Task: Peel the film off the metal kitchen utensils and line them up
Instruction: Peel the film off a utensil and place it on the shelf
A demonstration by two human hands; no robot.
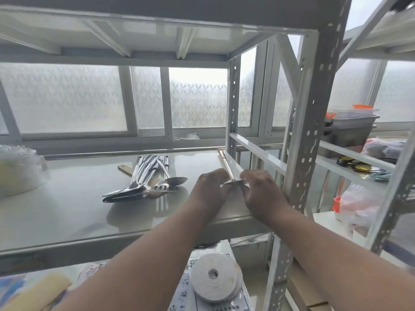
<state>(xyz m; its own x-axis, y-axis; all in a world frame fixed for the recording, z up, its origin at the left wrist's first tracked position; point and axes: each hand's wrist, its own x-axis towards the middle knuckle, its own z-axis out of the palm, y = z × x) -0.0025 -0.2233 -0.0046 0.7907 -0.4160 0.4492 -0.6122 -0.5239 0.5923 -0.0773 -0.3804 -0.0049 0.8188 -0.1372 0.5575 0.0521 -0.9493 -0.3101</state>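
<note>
Both hands work one utensil [226, 170] above the shelf [78, 212], right end. Left hand [210, 190] pinches the metal head's left edge; right hand [261, 191] pinches its right edge, fingers curled. Handle points away, toward the rack post [233, 108]. Pile of utensils [146, 178] lies mid-shelf, left of the hands, handles fanned rearward. Tape roll [214, 277] on the level below.

A pile of utensils [148, 180] lay at the middle of the shelf [67, 212], with a bag [18, 171] at its left end. To the pile's right, both hands [211, 189] met on one utensil [226, 169] near the shelf's right edge. Below the shelf sat a roll [214, 277]; containers [350, 129] stood on the rack to the right.
</note>
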